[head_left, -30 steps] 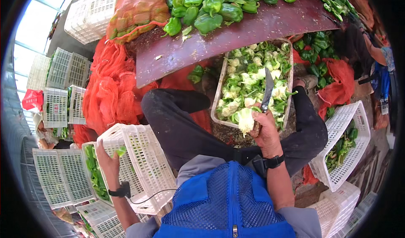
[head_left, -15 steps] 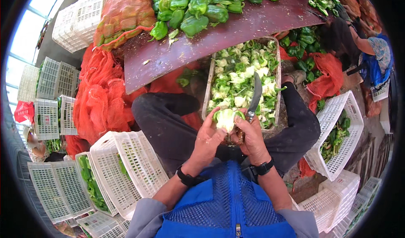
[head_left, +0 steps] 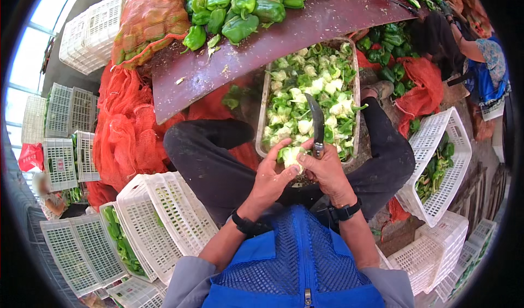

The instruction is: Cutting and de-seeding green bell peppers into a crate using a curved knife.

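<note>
My left hand point(head_left: 271, 175) is closed round a pale green-and-white pepper core point(head_left: 290, 155), its fingers curled behind and its thumb in front. My right hand point(head_left: 329, 171) grips a knife point(head_left: 316, 117) with a dark curved blade pointing up and away from me. The right thumb and fingertips also touch the core; part of it is hidden by the fingers. Just beyond both hands, between my legs, a long pale tub point(head_left: 262, 109) holds a heap of cut pepper cores point(head_left: 314, 84) with green stems and white seeds. The blade hangs over this heap.
A dark red board point(head_left: 180, 92) beyond the tub bears whole green peppers point(head_left: 240, 28). White crates point(head_left: 183, 215) stand left, and another point(head_left: 436, 166) with green pieces stands right. Red net sacks point(head_left: 128, 139) lie at left. A person point(head_left: 483, 57) sits at far right.
The knife has turned left and stands more upright. The core between my fingers has been turned and shows less white. My view has shifted slightly.
</note>
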